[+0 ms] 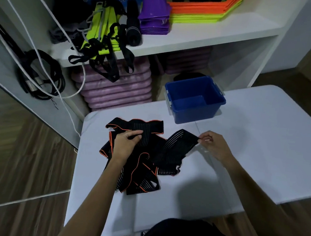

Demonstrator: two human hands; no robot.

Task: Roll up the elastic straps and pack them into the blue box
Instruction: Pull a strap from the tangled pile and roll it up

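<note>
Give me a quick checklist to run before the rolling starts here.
1. Strap end pinched by right hand: ok.
2. Left hand holds down the strap pile: ok.
3. Chosen strap free of the tangle: cannot tell.
4. Blue box open and empty: ok.
5. Bare table beside the pile for rolling: ok.
6. Any strap already rolled: not ok.

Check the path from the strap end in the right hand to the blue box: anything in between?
Nothing visible. Only bare white table lies between the right hand, pinching the strap end, and the open blue box.
</note>
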